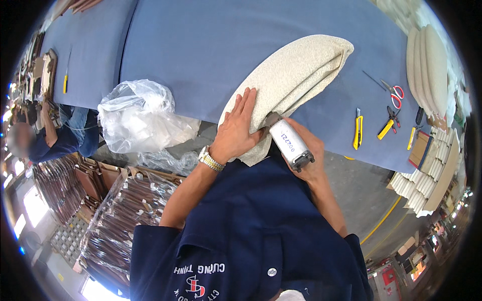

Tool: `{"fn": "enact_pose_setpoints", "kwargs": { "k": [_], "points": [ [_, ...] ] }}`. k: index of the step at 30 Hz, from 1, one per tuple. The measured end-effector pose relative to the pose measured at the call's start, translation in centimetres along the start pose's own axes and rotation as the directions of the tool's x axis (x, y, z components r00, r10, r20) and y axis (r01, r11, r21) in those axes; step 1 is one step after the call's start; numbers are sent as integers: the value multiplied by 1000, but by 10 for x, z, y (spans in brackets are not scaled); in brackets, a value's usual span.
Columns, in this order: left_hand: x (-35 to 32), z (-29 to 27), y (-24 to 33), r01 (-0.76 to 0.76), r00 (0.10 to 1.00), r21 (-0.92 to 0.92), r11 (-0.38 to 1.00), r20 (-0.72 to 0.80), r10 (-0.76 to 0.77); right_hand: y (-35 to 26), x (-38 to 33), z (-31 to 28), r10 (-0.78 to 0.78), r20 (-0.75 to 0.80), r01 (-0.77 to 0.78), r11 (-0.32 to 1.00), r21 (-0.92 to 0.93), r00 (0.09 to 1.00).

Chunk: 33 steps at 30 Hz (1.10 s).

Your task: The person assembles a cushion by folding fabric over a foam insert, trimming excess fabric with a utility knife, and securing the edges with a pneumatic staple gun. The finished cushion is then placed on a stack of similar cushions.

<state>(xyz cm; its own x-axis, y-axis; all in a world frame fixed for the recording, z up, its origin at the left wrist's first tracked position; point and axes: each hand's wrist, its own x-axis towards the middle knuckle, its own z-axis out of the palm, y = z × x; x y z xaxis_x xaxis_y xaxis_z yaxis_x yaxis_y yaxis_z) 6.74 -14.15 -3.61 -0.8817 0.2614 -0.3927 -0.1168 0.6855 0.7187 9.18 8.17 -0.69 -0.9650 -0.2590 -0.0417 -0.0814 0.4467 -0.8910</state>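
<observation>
The right hand (310,149) wraps around a white staple gun (290,141), its nose against the folded fabric of a curved beige upholstered panel (296,65). The left hand (238,128) lies flat on the panel, fingers extended, thumb apart. The panel overhangs a blue table (191,45); farther right lie a yellow utility knife (358,131), pliers (385,131) and red-handled scissors (392,90).
</observation>
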Motion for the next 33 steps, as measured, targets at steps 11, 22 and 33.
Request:
{"fn": "enact_pose_setpoints", "kwargs": {
  "k": [11,22,33],
  "points": [
    [-5,5,9,4,1000,63,998,-20,-3,-4,-5,-7,121,137,-127,991,39,983],
    [-5,11,-1,-20,1000,54,998,-19,21,-2,-10,-3,59,106,-65,996,52,993],
    [-2,6,6,5,999,67,998,-39,-3,-8,-8,8,130,124,-135,990,28,984]
  ]
}}
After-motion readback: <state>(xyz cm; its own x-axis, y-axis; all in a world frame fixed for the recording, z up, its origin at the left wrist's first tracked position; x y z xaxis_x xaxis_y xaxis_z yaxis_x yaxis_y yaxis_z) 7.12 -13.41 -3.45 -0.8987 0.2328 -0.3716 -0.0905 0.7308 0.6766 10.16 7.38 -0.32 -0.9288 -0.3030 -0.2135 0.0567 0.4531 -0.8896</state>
